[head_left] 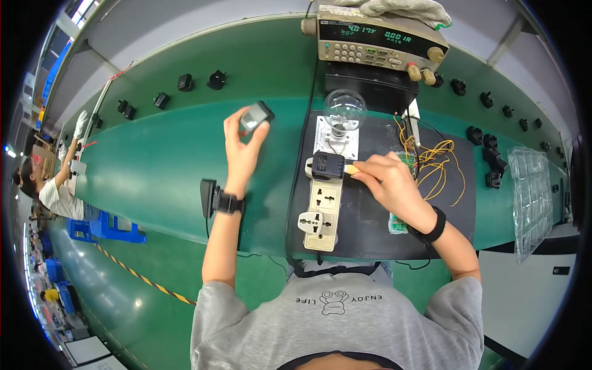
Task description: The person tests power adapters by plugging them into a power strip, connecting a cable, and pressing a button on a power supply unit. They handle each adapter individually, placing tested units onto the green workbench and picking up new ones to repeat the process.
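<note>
A beige bench instrument (382, 44) with lit green digits stands on a black box (370, 85), a pale cloth (408, 10) on its top. Well to the instrument's right, a clear plastic tray (531, 203) with compartments lies on the surface (166, 166); nearer, also right of it, stands a white cabinet (524, 290). Far left of it are a co-worker (58, 200), a blue stool (103, 228) and yellow-and-black floor tape (146, 280).

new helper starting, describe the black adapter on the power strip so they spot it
On the green bench lies a black mat bearing a cream power strip. The boxy black adapter sits at the strip's far end, before the clear bulb. Unlike the other black blocks, it has the right hand at its side, holding a yellow plug.
</note>
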